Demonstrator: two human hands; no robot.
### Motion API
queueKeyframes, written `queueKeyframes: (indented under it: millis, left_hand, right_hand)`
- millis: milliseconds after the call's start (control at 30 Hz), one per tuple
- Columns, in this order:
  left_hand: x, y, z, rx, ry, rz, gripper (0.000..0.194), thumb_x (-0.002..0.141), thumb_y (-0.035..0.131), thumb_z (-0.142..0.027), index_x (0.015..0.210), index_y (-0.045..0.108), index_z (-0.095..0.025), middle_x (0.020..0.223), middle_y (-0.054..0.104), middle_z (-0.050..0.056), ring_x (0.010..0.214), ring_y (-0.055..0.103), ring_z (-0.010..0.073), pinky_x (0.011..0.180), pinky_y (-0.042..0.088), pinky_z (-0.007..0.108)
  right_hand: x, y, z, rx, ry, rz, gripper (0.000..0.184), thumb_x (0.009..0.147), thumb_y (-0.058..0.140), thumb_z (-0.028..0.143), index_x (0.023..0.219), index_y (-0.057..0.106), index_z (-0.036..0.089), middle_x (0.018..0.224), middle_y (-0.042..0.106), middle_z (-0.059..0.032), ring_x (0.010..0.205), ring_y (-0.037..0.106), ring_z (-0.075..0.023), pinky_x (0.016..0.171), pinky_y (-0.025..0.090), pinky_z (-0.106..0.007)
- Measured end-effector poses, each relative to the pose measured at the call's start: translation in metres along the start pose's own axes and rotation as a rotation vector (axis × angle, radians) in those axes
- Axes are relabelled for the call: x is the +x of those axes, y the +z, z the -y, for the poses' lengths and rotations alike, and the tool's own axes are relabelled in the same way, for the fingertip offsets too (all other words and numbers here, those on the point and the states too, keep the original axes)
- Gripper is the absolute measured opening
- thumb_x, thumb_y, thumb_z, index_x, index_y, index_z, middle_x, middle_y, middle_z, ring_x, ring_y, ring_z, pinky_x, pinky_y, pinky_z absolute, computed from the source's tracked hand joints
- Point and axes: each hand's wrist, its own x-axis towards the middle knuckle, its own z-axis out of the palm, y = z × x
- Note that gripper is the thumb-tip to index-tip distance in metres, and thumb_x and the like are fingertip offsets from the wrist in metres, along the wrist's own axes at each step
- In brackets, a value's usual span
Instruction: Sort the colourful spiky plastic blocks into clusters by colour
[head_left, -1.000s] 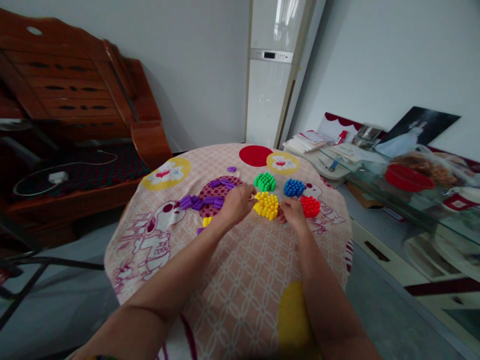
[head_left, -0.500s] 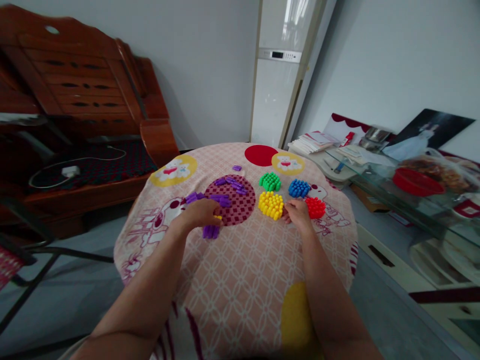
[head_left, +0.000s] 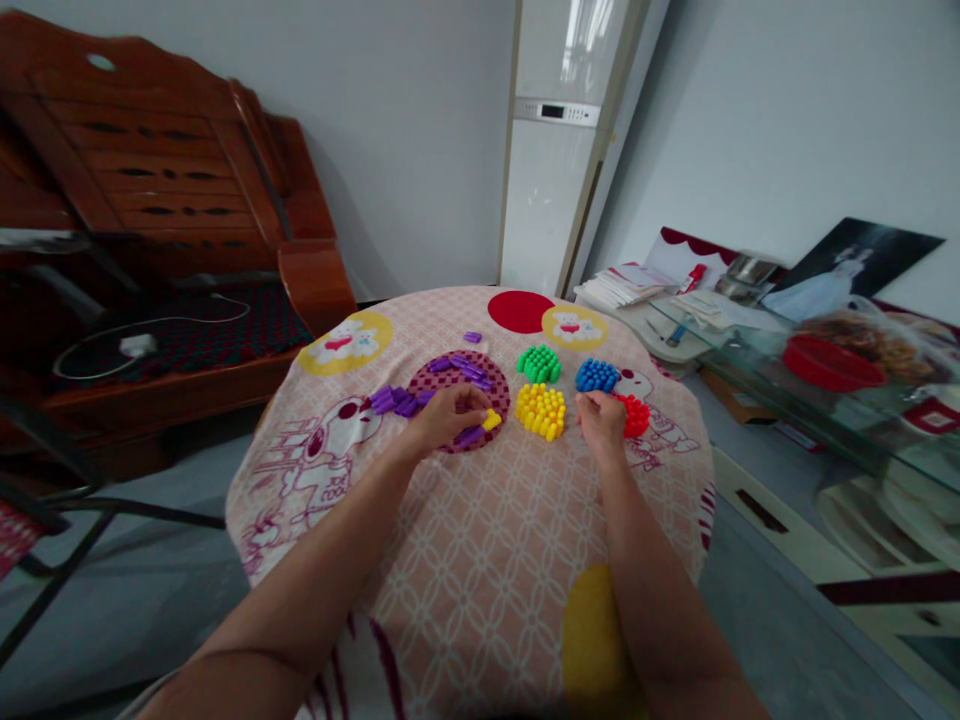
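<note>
My left hand [head_left: 454, 415] is closed over the dark red checked circle of the tablecloth, gripping a small bundle of purple pieces [head_left: 470, 436] with yellow ends [head_left: 491, 420]. Their exact kind is too small to tell. More purple pieces [head_left: 394, 401] lie left of that hand, and others [head_left: 469, 368] lie just beyond it. My right hand [head_left: 601, 420] rests with curled fingers between a yellow cluster [head_left: 541, 411] and a red cluster [head_left: 636, 416] of small knobbed pieces, partly covering the red one. Whatever its fingers hold is hidden. Behind are a green cluster [head_left: 538, 364] and a blue cluster [head_left: 597, 375].
A patterned cloth covers the round table [head_left: 480, 560]. One small purple group [head_left: 472, 337] sits near its far side. To the right, a glass-topped stand [head_left: 750, 345] carries papers and a red bowl [head_left: 832, 362]. A wooden bench [head_left: 165, 190] stands at left.
My left hand has moved right with the purple and yellow bundle, from the left edge of the checked circle to its right part. My right hand's fingers are curled in more, away from the yellow cluster.
</note>
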Motion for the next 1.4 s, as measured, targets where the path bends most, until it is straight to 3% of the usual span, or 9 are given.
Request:
queueKeyframes:
  millis: [100,233,367,500,733,900,1067,1267,1400]
  left_hand:
    - [0.001,0.024,-0.012,-0.238,-0.018,-0.035,0.037,0.069,0.075,-0.041,0.088,0.059,-0.014,0.082,0.066,0.003,0.068,0.061,0.0120,0.060,0.047,0.023]
    - [0.000,0.048,-0.023,-0.401,0.053,-0.027,0.038,0.068,0.079,-0.038,0.087,0.056,-0.015,0.079,0.063,0.000,0.065,0.059,0.0092,0.057,0.045,0.020]
    - [-0.002,0.059,-0.027,-0.398,0.122,0.017,0.037,0.071,0.079,-0.038,0.086,0.056,-0.014,0.079,0.062,0.001,0.067,0.058,0.0090,0.059,0.044,0.019]
    - [-0.002,0.062,-0.025,-0.344,0.130,0.026,0.035,0.073,0.077,-0.039,0.086,0.057,-0.014,0.080,0.061,0.001,0.069,0.059,0.0100,0.062,0.045,0.021]
    - [-0.003,0.045,-0.024,-0.235,0.046,0.141,0.025,0.071,0.072,-0.028,0.086,0.057,-0.015,0.074,0.061,-0.001,0.064,0.057,0.0098,0.060,0.044,0.021]
    - [-0.012,0.007,-0.031,0.251,0.001,0.403,0.011,0.070,0.065,-0.021,0.080,0.064,-0.016,0.070,0.065,-0.002,0.064,0.060,0.0117,0.059,0.045,0.021]
    - [-0.013,0.027,-0.036,0.294,0.235,0.014,0.041,0.071,0.071,-0.021,0.111,0.060,-0.018,0.100,0.070,0.004,0.086,0.066,0.0160,0.078,0.054,0.028]
    - [-0.015,0.064,-0.038,0.197,0.344,-0.060,0.026,0.084,0.064,-0.029,0.107,0.059,-0.017,0.094,0.069,0.003,0.077,0.065,0.0125,0.071,0.054,0.024]
    - [-0.011,0.055,-0.034,0.368,0.339,-0.154,0.018,0.082,0.064,-0.027,0.094,0.065,-0.015,0.082,0.066,0.003,0.068,0.059,0.0122,0.064,0.048,0.023]
  right_hand:
    - [-0.006,-0.005,0.014,0.058,-0.129,0.046,0.031,0.083,0.052,0.046,0.074,0.063,0.018,0.050,0.055,0.0018,0.049,0.055,-0.0142,0.045,0.041,-0.021]
    - [-0.019,-0.006,0.034,0.129,-0.187,0.409,0.038,0.084,0.056,0.049,0.062,0.058,0.019,0.049,0.054,0.0022,0.041,0.046,-0.0089,0.042,0.035,-0.019]
    - [-0.027,-0.008,0.042,0.166,-0.137,0.690,0.046,0.087,0.053,0.053,0.057,0.054,0.018,0.047,0.053,0.0021,0.036,0.041,-0.0060,0.038,0.030,-0.018]
    - [-0.027,-0.010,0.043,0.192,-0.086,0.807,0.041,0.084,0.057,0.051,0.061,0.056,0.018,0.049,0.055,0.0032,0.037,0.043,-0.0056,0.038,0.032,-0.017]
    - [-0.024,-0.017,0.043,0.285,0.014,0.539,0.035,0.076,0.060,0.046,0.055,0.052,0.019,0.043,0.051,0.0037,0.034,0.039,-0.0054,0.033,0.026,-0.016]
    - [-0.018,-0.027,0.036,0.431,0.085,0.394,0.038,0.075,0.062,0.049,0.054,0.053,0.019,0.041,0.050,0.0045,0.030,0.038,-0.0058,0.030,0.020,-0.018]
    - [-0.023,-0.014,0.040,0.411,0.092,0.539,0.041,0.075,0.063,0.051,0.050,0.055,0.019,0.040,0.052,0.0024,0.029,0.040,-0.0065,0.030,0.020,-0.018]
    - [-0.030,-0.003,0.047,0.351,0.079,0.696,0.045,0.077,0.062,0.055,0.052,0.058,0.017,0.041,0.054,0.0007,0.030,0.041,-0.0066,0.030,0.021,-0.018]
    - [-0.024,-0.011,0.043,0.416,0.068,0.513,0.043,0.076,0.064,0.057,0.064,0.063,0.015,0.043,0.054,0.0027,0.030,0.041,-0.0062,0.030,0.022,-0.018]
